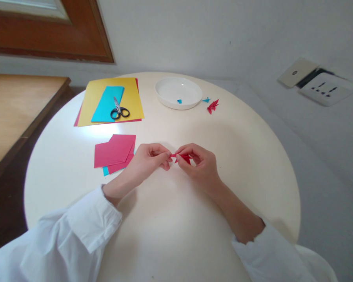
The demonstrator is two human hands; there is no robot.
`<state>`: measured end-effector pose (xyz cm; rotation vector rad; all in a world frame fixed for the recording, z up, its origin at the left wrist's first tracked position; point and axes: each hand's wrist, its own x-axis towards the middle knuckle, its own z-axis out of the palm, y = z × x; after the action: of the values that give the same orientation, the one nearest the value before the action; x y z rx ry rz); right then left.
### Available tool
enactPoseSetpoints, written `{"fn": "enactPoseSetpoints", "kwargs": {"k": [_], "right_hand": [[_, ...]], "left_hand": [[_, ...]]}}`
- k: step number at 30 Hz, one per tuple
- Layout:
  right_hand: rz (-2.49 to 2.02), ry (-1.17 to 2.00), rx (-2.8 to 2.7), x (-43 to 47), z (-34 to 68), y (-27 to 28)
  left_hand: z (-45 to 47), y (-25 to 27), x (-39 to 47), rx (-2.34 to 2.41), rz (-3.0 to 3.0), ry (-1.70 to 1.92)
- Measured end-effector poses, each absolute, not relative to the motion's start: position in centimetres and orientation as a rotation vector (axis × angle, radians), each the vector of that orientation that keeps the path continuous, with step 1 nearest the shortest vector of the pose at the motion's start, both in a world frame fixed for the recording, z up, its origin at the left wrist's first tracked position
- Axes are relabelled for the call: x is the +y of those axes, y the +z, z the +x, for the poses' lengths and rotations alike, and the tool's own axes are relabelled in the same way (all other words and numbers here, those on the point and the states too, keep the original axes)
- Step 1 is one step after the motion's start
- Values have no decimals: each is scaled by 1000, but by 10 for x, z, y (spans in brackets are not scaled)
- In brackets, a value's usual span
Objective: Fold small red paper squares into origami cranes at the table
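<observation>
Over the middle of the white round table, a small folded red paper piece (184, 158) is pinched between my two hands. My left hand (153, 157) grips its narrow left end between thumb and finger. My right hand (198, 161) has its thumb and fingers closed on the wider part, which they partly cover. Left of my left hand lie overlapping red paper sheets (113, 153), with a blue paper corner (105, 171) showing beneath them.
At the back left, scissors (119, 109) with black handles lie on folded blue paper (104, 107) over a yellow sheet (91, 100). A white dish (164, 102) holds a blue scrap. Beside it are small blue (206, 100) and red (213, 106) folded paper figures.
</observation>
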<state>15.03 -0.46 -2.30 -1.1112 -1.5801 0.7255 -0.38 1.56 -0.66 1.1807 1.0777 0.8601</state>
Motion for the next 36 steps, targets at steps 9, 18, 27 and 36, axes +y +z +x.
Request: {"fn": "enactPoseSetpoints", "kwargs": {"k": [9,18,27,36], "right_hand": [[-1172,651,-1600,-6,149,-19],[-1182,641,-1594,-5,149,-20],[-1174,636,-1590,-6,148,-20],[-1175,634,-1595,-5,148,-20]], "left_hand": [[-5,-8,16,1079,1232,857],[-6,-2,14,1083,1370,793],[-6,-4,14,1104,1380,802],[-6,-7,16,1063,1355,801]]}}
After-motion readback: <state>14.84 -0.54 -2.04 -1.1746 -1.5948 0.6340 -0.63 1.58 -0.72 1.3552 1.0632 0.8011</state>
